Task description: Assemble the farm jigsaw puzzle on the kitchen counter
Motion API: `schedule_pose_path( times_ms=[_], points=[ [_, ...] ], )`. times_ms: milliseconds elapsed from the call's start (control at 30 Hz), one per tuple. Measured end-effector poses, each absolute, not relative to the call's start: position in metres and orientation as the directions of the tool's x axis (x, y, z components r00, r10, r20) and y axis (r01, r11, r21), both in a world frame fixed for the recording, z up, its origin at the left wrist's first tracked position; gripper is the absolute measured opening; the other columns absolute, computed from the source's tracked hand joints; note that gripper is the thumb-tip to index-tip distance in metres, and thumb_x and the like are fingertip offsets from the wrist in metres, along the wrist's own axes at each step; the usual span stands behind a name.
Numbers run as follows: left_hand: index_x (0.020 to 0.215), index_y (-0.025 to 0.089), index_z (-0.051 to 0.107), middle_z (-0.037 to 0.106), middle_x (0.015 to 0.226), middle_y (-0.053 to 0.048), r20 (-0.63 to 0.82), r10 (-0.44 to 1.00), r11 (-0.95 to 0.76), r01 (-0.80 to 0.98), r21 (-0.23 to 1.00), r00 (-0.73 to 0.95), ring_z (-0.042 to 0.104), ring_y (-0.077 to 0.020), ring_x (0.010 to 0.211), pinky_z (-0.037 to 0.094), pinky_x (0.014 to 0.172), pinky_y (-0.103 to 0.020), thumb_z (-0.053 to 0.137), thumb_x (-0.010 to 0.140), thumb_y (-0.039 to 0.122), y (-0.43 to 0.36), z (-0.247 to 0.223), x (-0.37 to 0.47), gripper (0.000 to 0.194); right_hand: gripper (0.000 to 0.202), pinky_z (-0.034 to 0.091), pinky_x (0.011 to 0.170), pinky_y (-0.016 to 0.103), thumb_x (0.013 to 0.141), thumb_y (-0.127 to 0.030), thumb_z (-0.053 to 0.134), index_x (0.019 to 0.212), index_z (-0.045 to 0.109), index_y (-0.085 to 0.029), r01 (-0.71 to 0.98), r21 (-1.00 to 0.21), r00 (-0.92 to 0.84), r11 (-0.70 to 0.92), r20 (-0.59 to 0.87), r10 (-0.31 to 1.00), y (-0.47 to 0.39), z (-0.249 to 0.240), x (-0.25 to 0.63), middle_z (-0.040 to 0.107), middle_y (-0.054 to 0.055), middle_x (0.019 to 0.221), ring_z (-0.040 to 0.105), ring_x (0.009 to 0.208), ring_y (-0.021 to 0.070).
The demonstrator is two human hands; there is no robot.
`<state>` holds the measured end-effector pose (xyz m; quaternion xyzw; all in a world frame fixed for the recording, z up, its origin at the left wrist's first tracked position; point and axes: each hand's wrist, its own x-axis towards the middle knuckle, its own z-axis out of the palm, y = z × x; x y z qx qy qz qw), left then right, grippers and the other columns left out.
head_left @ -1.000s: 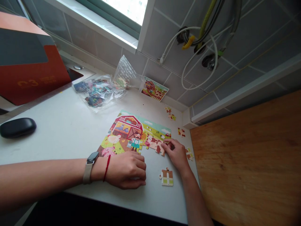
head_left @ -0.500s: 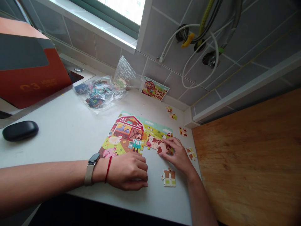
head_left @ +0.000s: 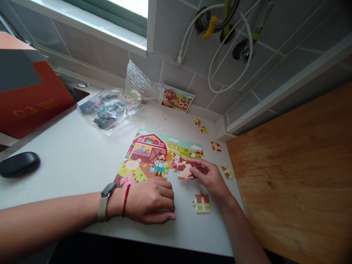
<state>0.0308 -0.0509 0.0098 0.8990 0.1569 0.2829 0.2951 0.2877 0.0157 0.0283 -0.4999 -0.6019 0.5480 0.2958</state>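
Observation:
A partly joined farm jigsaw puzzle, with a red barn, a farmer and a hen, lies flat on the white table. My right hand pinches a puzzle piece with the cow's brown-and-white body, thumb on top; the piece sits against the cow's head section at the puzzle's lower right. Palm down, my left hand rests at the puzzle's bottom edge with its fingers curled in, covering part of that edge; nothing shows in it. Below my right hand lies a loose fence piece.
Several loose pieces lie along the table's right side. A picture card leans on the tiled wall. Behind the puzzle is a clear bag of pieces; at left are a black mouse and an orange box. A wooden board borders the right.
My right hand has shifted the cow piece slightly, and its lower edge and tab now show below the puzzle. The left hand stays in place. The view has tilted a little.

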Motion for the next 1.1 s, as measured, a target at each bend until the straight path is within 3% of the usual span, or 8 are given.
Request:
schedule_pose_path(
  times_ms=[167, 367, 500, 633, 800, 900, 1100],
  points=[
    [0.089, 0.022, 0.064, 0.069, 0.080, -0.007, 0.425, 0.458, -0.775, 0.117, 0.620, 0.781, 0.064, -0.0237, 0.082, 0.050, 0.078, -0.038, 0.061, 0.103, 0.028, -0.049, 0.010, 0.031, 0.015, 0.035, 0.071, 0.075, 0.037, 0.080, -0.048, 0.086, 0.105, 0.083, -0.023, 0.237, -0.961, -0.355, -0.143, -0.222, 0.908, 0.013, 0.031, 0.287, 0.076, 0.007, 0.119, 0.076, 0.089, 0.0212],
    [0.090, 0.022, 0.064, 0.069, 0.080, -0.006, 0.442, 0.453, -0.779, 0.103, 0.618, 0.774, 0.065, -0.0227, 0.082, 0.050, 0.077, -0.037, 0.062, 0.102, 0.027, -0.050, 0.011, 0.031, 0.013, 0.038, 0.069, 0.067, 0.035, 0.074, -0.052, 0.090, 0.091, 0.077, -0.020, 0.227, -0.966, -0.191, -0.125, -0.171, 0.967, 0.025, 0.032, 0.302, 0.076, 0.004, 0.089, 0.072, 0.070, 0.0179],
    [0.090, 0.022, 0.064, 0.070, 0.080, -0.006, 0.442, 0.451, -0.785, 0.109, 0.610, 0.776, 0.064, -0.0225, 0.081, 0.049, 0.076, -0.037, 0.062, 0.101, 0.026, -0.051, 0.011, 0.031, 0.012, 0.044, 0.067, 0.066, 0.032, 0.069, -0.054, 0.093, 0.090, 0.074, -0.020, 0.194, -0.975, -0.081, -0.110, -0.128, 0.988, 0.034, 0.034, 0.317, 0.075, 0.003, 0.088, 0.072, 0.072, 0.0177],
    [0.090, 0.022, 0.064, 0.069, 0.080, -0.006, 0.443, 0.450, -0.791, 0.116, 0.600, 0.775, 0.064, -0.0231, 0.082, 0.050, 0.077, -0.037, 0.063, 0.100, 0.026, -0.051, 0.010, 0.031, 0.011, 0.041, 0.063, 0.065, 0.034, 0.073, -0.053, 0.089, 0.089, 0.075, -0.019, 0.324, -0.939, -0.222, -0.118, -0.197, 0.955, 0.033, 0.032, 0.317, 0.077, 0.006, 0.087, 0.072, 0.072, 0.0199],
    [0.090, 0.021, 0.064, 0.069, 0.082, -0.007, 0.436, 0.462, -0.783, 0.124, 0.610, 0.772, 0.065, -0.0233, 0.086, 0.053, 0.082, -0.036, 0.064, 0.100, 0.026, -0.050, 0.010, 0.031, 0.011, 0.022, 0.055, 0.067, 0.031, 0.084, -0.043, 0.079, 0.085, 0.077, -0.021, 0.583, -0.783, -0.402, 0.217, -0.046, 0.914, 0.028, 0.032, 0.310, 0.076, 0.006, 0.087, 0.066, 0.074, 0.0187],
    [0.095, 0.021, 0.065, 0.071, 0.088, -0.008, 0.437, 0.470, -0.779, 0.127, 0.614, 0.767, 0.066, -0.0241, 0.097, 0.054, 0.089, -0.036, 0.065, 0.099, 0.025, -0.050, 0.009, 0.031, 0.006, 0.017, 0.052, 0.066, 0.030, 0.086, -0.039, 0.078, 0.089, 0.078, -0.022, 0.621, -0.725, -0.451, 0.299, -0.019, 0.892, 0.028, 0.033, 0.309, 0.074, 0.004, 0.087, 0.063, 0.072, 0.0176],
    [0.107, 0.020, 0.069, 0.069, 0.128, -0.012, 0.391, 0.525, -0.797, 0.275, 0.537, 0.756, 0.058, -0.0330, 0.131, 0.050, 0.109, -0.047, 0.065, 0.098, 0.029, -0.051, 0.004, 0.029, 0.013, 0.021, 0.055, 0.074, 0.031, 0.086, -0.039, 0.080, 0.102, 0.082, -0.025, 0.606, -0.727, -0.532, 0.322, -0.071, 0.844, 0.027, 0.035, 0.311, 0.073, 0.005, 0.098, 0.068, 0.085, 0.0199]
  ],
)
